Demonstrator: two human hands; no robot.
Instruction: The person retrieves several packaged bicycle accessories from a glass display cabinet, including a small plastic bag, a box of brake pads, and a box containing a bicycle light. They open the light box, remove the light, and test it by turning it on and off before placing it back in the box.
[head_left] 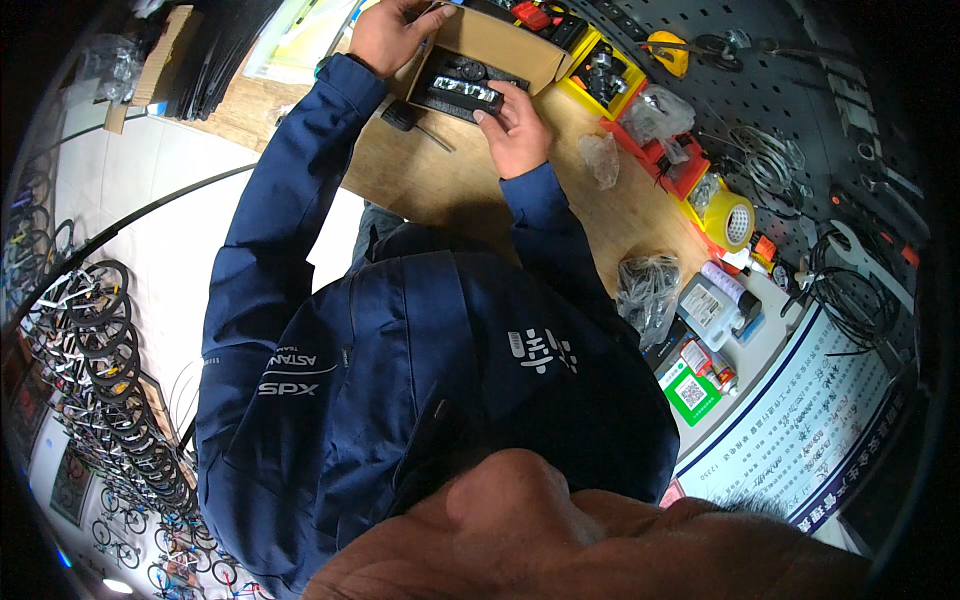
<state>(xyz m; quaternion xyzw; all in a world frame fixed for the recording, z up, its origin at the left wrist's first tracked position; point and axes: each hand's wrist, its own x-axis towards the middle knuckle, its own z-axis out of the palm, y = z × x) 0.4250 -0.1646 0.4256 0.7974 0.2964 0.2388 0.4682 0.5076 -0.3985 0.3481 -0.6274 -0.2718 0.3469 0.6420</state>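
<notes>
A small open cardboard box (pixel 497 40) with a black lining lies on the wooden workbench (pixel 400 172). My left hand (pixel 393 38) grips the box's upper left edge, thumb along the cardboard. Over the box's near side, my right hand (pixel 516 128) has its thumb and fingers closed on the right end of a black bar-shaped light (pixel 468 92) with a shiny clear front. Whether the light still touches the lining is hard to see. Behind it, a round black part (pixel 468 68) sits in the box. A screwdriver with a black handle (pixel 399 114) lies just below the box.
Yellow bins (pixel 604 75) and red bins (pixel 684 172) of small parts line the bench's right side, with a tape roll (pixel 729 221) on them. Tools hang on a dark pegboard (pixel 790 110). A plastic bottle (pixel 708 308) stands lower right; rows of bicycles (pixel 100 350) fill the left.
</notes>
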